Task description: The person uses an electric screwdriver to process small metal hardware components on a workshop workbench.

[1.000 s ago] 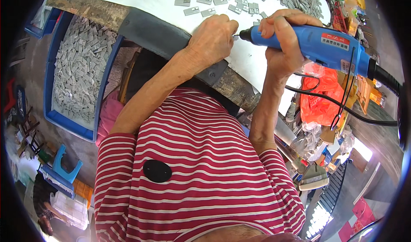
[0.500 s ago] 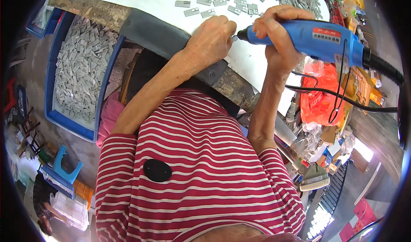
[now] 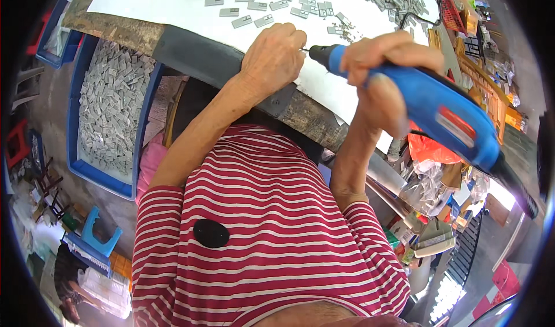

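Far left of both hands, low down: red stool [image 3: 18,142] on the floor. Right of it, nearer the body, a light-blue stool [image 3: 99,234]. Then a blue bin [image 3: 104,179], well below and left of the left hand, its inside covered in a jumble of loose grey pieces [image 3: 113,104]. Pink cloth [image 3: 151,160] just beside the bin, left of the left forearm.

Dark table edge [image 3: 199,49] runs past the left wrist. Left hand [image 3: 274,55] over the near side of a white sheet [image 3: 329,87], back of hand up, fingers curled in tight. Fingertips turned away; cannot tell what, if anything, they pinch. Beyond this hand, flat grey tabs [image 3: 243,21] lie spread on the sheet, thinning leftward, heaped densely to the right, farther off than either hand.

Between the hands: thin bit [image 3: 304,50] of the driver, pointing at the left fingers; contact unclear. Just past its nose, a scatter of tiny bits [image 3: 348,32], too small to identify.

Right hand [image 3: 390,61] wrapped round the front of a blue power driver [image 3: 451,116], its body sloping down to the right; hand partly blurred. Below the driver, red plastic bag [image 3: 430,149]. Beyond the right hand, farther right, red basket [image 3: 454,16].
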`<action>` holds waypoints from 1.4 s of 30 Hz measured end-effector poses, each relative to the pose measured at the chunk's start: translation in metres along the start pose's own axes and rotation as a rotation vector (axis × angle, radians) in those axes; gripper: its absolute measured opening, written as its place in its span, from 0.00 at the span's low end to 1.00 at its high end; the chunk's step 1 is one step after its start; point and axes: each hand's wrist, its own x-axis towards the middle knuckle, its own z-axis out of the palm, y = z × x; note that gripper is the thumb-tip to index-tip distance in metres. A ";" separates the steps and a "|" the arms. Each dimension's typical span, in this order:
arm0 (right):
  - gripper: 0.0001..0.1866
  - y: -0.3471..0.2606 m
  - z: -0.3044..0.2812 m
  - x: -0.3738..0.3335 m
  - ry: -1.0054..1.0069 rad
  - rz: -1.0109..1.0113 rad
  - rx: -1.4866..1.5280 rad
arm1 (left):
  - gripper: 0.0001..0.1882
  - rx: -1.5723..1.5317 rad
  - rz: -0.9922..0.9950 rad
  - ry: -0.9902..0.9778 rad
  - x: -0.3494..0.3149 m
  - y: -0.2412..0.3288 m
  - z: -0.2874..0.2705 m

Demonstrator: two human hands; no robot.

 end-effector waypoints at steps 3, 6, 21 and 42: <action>0.16 -0.011 -0.008 0.001 0.117 0.002 0.043 | 0.07 -0.035 0.022 0.036 -0.003 -0.003 0.000; 0.14 -0.011 -0.031 -0.008 0.270 -0.014 -0.068 | 0.07 -0.046 0.039 0.033 -0.002 0.000 -0.003; 0.10 0.003 -0.074 -0.015 0.580 -0.058 -0.295 | 0.09 -0.140 -0.006 -0.079 0.003 0.003 -0.006; 0.12 0.022 -0.073 -0.016 0.732 -0.023 -0.228 | 0.06 -0.121 -0.274 0.304 -0.045 -0.013 -0.092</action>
